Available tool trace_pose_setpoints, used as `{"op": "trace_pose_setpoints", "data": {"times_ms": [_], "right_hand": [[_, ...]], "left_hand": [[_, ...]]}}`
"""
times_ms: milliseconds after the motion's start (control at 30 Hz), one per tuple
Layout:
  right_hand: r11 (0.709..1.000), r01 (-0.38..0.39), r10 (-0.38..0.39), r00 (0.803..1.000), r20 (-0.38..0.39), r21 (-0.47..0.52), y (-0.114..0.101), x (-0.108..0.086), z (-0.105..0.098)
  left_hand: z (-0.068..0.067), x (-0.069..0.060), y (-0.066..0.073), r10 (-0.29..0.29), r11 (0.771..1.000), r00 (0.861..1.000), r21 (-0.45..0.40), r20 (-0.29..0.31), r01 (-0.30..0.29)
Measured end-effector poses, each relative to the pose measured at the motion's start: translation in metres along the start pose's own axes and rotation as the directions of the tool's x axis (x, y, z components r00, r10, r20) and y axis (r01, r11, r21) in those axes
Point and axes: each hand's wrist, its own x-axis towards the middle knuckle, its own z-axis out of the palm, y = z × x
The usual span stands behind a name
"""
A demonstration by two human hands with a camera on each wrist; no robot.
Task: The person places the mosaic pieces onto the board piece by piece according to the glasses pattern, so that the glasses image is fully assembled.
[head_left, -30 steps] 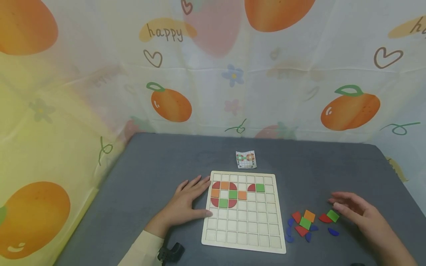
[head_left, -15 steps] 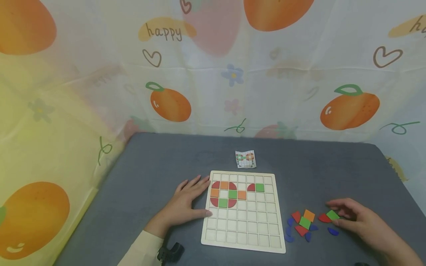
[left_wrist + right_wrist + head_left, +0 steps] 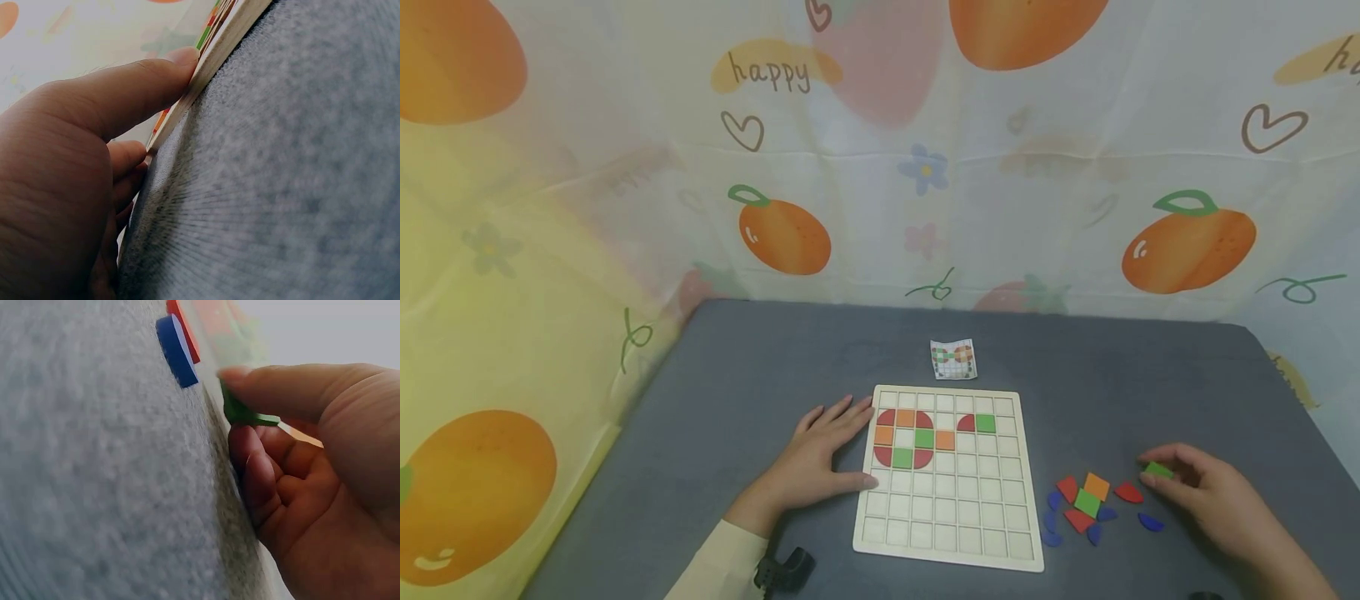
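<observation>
My right hand (image 3: 1217, 496) pinches a green square tile (image 3: 1158, 471) between thumb and fingers, just right of the loose pieces. In the right wrist view the green tile (image 3: 240, 409) shows under the thumb tip. A pale gridded board (image 3: 951, 517) lies flat on the table, with red, orange and green tiles set in its upper cells. My left hand (image 3: 812, 467) rests at the board's left edge, fingers extended, thumb tip on the rim. The left wrist view shows the thumb (image 3: 144, 81) touching the board's edge (image 3: 209, 72).
Loose tiles lie right of the board: an orange square (image 3: 1097, 486), a green square (image 3: 1087, 503), red quarter-rounds (image 3: 1128, 492) and several blue pieces (image 3: 1151, 522). A small printed card (image 3: 953, 360) lies behind the board on the grey table (image 3: 805, 350). A patterned curtain (image 3: 865, 208) hangs behind.
My right hand has come down to the green square tile, pinched it and drawn it slightly away from the red piece beside it. My left hand and the board keep their places.
</observation>
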Motion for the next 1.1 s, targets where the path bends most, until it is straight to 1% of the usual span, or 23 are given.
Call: {"op": "trace_pose_setpoints", "data": {"times_ms": [133, 267, 400, 467, 700, 967, 1100], "right_hand": [[0.999, 0.024, -0.022, 0.998, -0.066, 0.031, -0.006, -0.002, 0.003], [0.996, 0.056, -0.048, 0.993, -0.107, 0.075, -0.017, -0.001, 0.010], [0.985, 0.101, -0.085, 0.990, -0.115, 0.138, -0.029, 0.000, 0.021], [0.980, 0.110, -0.091, 0.989, -0.116, 0.165, -0.037, 0.001, 0.026], [0.969, 0.140, -0.111, 0.983, -0.145, 0.203, -0.057, 0.008, 0.043], [0.929, 0.192, -0.161, 0.979, -0.122, 0.317, -0.080, 0.017, 0.057], [0.926, 0.201, -0.173, 0.978, -0.114, 0.320, -0.094, 0.023, 0.065]], "left_hand": [[0.000, 0.000, 0.000, 0.003, 1.000, 1.000, -0.001, -0.002, -0.003], [0.000, 0.000, -0.001, 0.006, 1.000, 1.000, -0.003, -0.005, -0.006], [0.000, 0.000, -0.001, 0.005, 1.000, 1.000, -0.002, -0.007, -0.005], [0.000, 0.000, 0.000, 0.004, 1.000, 1.000, -0.002, -0.008, -0.004], [0.000, 0.000, 0.000, 0.004, 1.000, 1.000, -0.006, -0.004, -0.004], [0.001, 0.000, -0.001, 0.008, 1.000, 1.000, -0.010, -0.006, -0.008], [0.001, 0.000, -0.001, 0.007, 1.000, 1.000, -0.007, -0.008, -0.007]]}}
